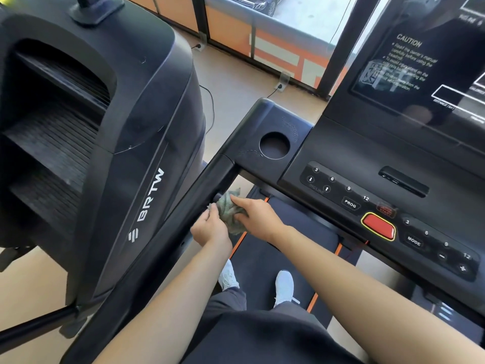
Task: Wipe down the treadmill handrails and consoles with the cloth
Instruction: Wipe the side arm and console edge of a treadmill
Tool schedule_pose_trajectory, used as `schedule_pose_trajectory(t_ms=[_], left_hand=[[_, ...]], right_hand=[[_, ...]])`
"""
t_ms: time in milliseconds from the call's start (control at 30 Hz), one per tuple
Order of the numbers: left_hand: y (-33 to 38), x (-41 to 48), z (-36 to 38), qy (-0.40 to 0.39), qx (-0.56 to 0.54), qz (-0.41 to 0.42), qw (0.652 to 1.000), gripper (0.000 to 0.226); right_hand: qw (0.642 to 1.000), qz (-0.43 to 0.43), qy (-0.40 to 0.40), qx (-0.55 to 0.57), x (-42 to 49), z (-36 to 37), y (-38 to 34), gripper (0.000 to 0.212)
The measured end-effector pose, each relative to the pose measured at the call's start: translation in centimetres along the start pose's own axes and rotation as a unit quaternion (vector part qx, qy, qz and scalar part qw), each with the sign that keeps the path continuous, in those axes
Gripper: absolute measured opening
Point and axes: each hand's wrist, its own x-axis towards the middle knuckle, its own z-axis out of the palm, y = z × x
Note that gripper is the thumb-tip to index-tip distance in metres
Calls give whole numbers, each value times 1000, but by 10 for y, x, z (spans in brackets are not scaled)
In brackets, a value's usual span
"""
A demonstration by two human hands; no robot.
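The cloth (231,215) is green and all bunched up. It sits against the inner side of the left handrail (210,179), just below the cup hole (274,145) in the console (341,158). Both hands are on it. The left hand (211,228) has its fingers curled round the edge of the cloth, next to the rail. The right hand (258,215) grips the bunch from the other side, with one finger laid along the top.

I think the job is only partly done. The hands are busy at the top end of this one rail, and I cannot tell which parts are clean yet. There are faint marks around the cup hole, so the console looks like it has not had its wipe. The red button (378,227) and the big dark screen (420,61), both to the right of the cup hole, are likely left too. The other rail is out of sight.

The black belt (278,248) lies below the cup hole, with two white shoes (284,285) on it. Left of the cup hole stands a big black stair machine (78,114). Behind the cup hole is a tan floor (236,88) with cords — and then a window (294,24).
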Motion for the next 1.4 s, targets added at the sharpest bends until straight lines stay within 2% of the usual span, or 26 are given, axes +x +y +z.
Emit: schedule_pose_trajectory(t_ms=[100, 167, 267, 367, 467, 600, 700, 733, 833, 867, 933, 1033, 1133, 1300, 1400], left_hand=[[-2, -2, -2, -12, -8, 0, 1000, 19], [-5, -3, -7, -44, -20, -15, 999, 10], [-13, -5, -19, -117, -2, -60, 991, 16], [-17, -7, -28, -174, 49, -74, 981, 22], [-7, -12, -34, -189, 83, 1, 978, 17], [19, -9, -36, -234, 77, 95, 965, 9], [37, -2, -34, -264, 118, 176, 941, 5], [43, 0, -33, -271, 131, 199, 932, 5], [55, 8, -34, -260, 184, 270, 909, 9], [58, 11, -34, -251, 194, 284, 905, 12], [62, 17, -37, -248, 201, 294, 901, 14], [70, 23, -40, -250, 211, 321, 889, 15], [84, 29, -36, -235, 222, 361, 875, 17], [119, 30, 0, -207, 248, 425, 846, 22], [134, 32, 34, -191, 266, 427, 843, 21]], right_hand=[[1000, -16, 23, 2, -14, 1, 9, 48], [999, -23, 25, -10, -23, 2, 18, 53], [999, -16, 37, -29, -38, 4, 34, 57], [997, -5, 72, -40, -52, -1, 43, 44], [994, 7, 97, -46, -59, -11, 38, 24], [994, 31, 104, -34, -54, -19, 25, 40], [992, 57, 110, -20, -36, -18, 11, 14], [993, 66, 94, -26, -30, -15, 6, 12], [995, 81, 42, -33, -19, -7, -6, 43], [995, 75, 38, -48, -17, -5, -9, 41], [994, 65, 44, -74, -14, -1, -13, 21], [989, 97, 111, 4, -14, -1, -17, 16], [967, 136, 196, 90, -11, -17, -29, 15], [929, 171, 311, 104, 14, -63, -48, 12], [903, 194, 366, 117, 34, -89, -55, 15]])
